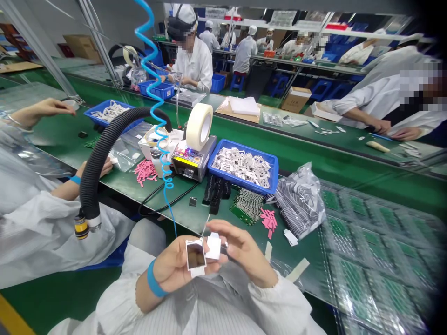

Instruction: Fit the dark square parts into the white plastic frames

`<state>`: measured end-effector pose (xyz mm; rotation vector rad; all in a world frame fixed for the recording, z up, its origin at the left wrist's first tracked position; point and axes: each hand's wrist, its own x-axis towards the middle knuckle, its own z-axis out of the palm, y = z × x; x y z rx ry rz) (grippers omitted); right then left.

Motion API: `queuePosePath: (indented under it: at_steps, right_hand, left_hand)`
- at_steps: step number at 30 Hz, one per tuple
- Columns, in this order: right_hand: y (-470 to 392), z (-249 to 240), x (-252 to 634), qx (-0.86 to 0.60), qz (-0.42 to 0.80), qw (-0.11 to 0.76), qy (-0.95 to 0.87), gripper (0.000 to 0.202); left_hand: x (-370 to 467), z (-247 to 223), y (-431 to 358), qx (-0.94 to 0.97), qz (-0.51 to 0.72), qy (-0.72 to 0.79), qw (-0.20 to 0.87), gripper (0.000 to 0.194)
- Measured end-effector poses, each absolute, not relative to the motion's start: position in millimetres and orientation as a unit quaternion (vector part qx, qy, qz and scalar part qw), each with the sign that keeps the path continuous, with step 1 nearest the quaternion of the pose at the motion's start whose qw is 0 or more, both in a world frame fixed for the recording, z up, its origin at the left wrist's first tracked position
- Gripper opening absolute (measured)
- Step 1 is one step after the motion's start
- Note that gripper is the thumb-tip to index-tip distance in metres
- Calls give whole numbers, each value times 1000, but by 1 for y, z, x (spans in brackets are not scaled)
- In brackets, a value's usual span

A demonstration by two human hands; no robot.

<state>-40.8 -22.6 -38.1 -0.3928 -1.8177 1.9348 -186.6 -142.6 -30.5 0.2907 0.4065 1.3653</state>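
Note:
My left hand [174, 263], with a blue band at its wrist, holds a small display panel [196, 255] with a dark screen and white frame. A second small white square piece [213, 248] lies over its fingers, beside the panel. My right hand [244, 249] is close to that piece, its index finger stretched out and its thumb apart; a firm grip does not show. Past the index fingertip a thin light stick [206, 224] is visible; whether it touches the hand is unclear. A small dark square [193, 201] rests on the green table ahead.
A blue tray [277, 174] holds many white frames. Left of it stand a tape dispenser [190, 165] and a black hose [89, 179]. Green boards [246, 207], pink strips [268, 221], a plastic bag [300, 200] and clear trays [377, 246] lie rightward. A co-worker's hand [52, 107] is leftward.

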Motion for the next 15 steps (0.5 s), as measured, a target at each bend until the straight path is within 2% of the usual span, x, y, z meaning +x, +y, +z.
queuePosePath:
  at_steps: [3, 8, 10, 12, 15]
  right_hand:
    - [-31, -31, -54, -69, 784, 196, -586, 35]
    - [-34, -31, -56, -101, 817, 254, -507, 36]
    - [-28, -24, -50, -123, 769, 305, -548, 37]
    - [-21, -12, -44, -101, 667, 338, -657, 35]
    - [-13, 8, -41, 10, 504, 317, -803, 32]
  left_hand:
    - [-184, -27, -140, 131, 611, 180, 759, 43]
    - [-189, -24, -142, 120, 594, 165, 779, 39]
    - [-191, -26, -144, 113, 583, 160, 789, 39]
    - [-190, -28, -144, 105, 568, 162, 800, 44]
    - [-187, -31, -143, 101, 549, 171, 812, 43]
